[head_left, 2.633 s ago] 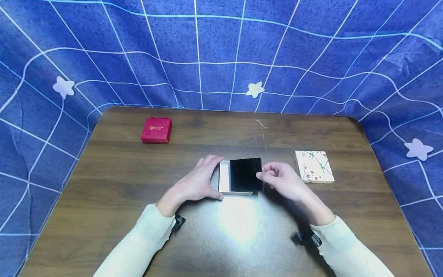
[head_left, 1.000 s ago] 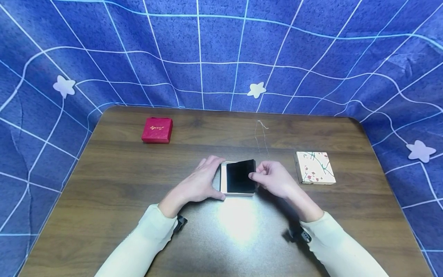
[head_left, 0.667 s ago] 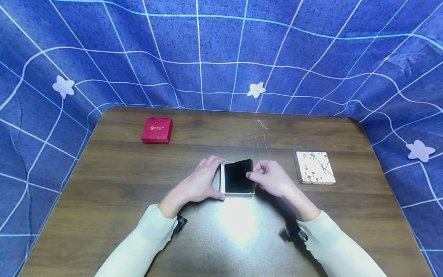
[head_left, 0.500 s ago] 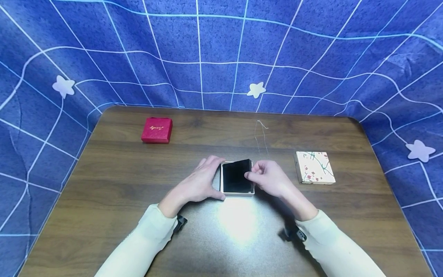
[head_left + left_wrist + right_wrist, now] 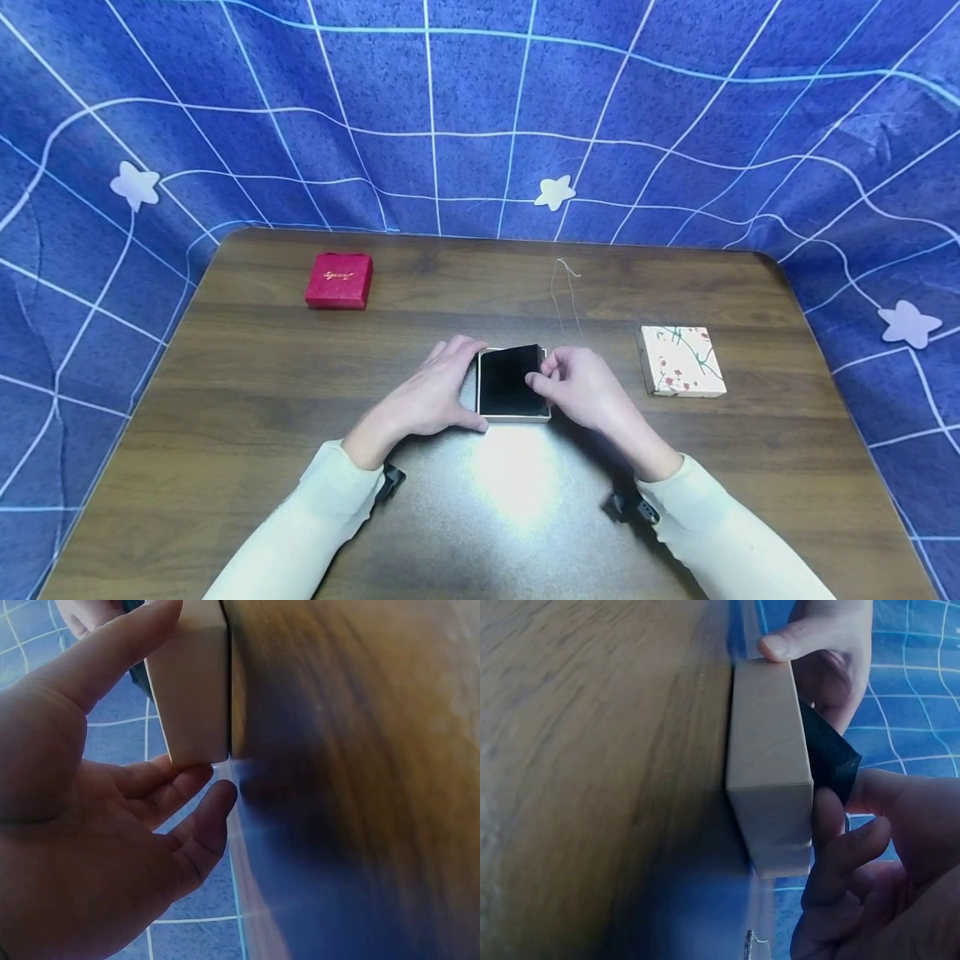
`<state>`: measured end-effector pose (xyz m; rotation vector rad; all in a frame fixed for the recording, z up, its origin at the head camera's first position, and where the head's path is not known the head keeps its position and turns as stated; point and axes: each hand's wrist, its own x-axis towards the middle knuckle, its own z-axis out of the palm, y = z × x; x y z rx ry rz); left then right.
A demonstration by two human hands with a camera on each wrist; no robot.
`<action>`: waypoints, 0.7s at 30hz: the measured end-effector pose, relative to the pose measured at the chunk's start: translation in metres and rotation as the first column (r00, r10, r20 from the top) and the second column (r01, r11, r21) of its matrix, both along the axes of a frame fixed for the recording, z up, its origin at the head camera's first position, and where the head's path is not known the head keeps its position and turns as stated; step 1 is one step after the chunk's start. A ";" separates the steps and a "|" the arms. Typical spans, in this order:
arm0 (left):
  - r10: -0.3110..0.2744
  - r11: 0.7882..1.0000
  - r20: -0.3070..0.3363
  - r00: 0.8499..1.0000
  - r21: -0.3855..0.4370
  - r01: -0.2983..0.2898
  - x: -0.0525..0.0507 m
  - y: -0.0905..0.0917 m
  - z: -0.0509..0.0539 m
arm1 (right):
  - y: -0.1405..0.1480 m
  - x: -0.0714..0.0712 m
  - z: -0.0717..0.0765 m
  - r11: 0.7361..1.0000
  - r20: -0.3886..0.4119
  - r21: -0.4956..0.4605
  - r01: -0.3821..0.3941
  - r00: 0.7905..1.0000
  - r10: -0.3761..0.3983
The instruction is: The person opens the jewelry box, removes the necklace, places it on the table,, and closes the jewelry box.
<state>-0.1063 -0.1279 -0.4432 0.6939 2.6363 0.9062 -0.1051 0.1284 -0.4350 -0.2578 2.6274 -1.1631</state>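
my left hand (image 5: 427,398) grips the left end of the pale box (image 5: 769,727) on the table (image 5: 225,375). my right hand (image 5: 579,387) pinches the raised right edge of the black pad (image 5: 508,382), tilted inside it.

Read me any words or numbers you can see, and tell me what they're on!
No word or number is clear enough to read.
Red box: gold writing on top, too small and blurred to read.
Flowery box: flowers and branches, no letters that I can see.
Black pad and pale box: no writing that I can see.
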 end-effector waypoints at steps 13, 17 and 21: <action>0.006 1.000 -0.005 1.000 -0.002 -0.006 0.000 0.000 -0.002 | 0.000 0.003 -0.001 0.991 -0.103 0.129 0.021 0.995 -0.008; 0.003 1.000 -0.009 1.000 0.002 -0.003 0.000 -0.001 -0.002 | 0.000 0.003 -0.001 0.990 -0.132 0.140 0.025 0.991 -0.007; 0.002 1.000 -0.011 1.000 0.006 -0.002 0.000 -0.001 -0.003 | 0.001 0.004 -0.003 0.993 -0.177 0.121 0.005 0.984 0.017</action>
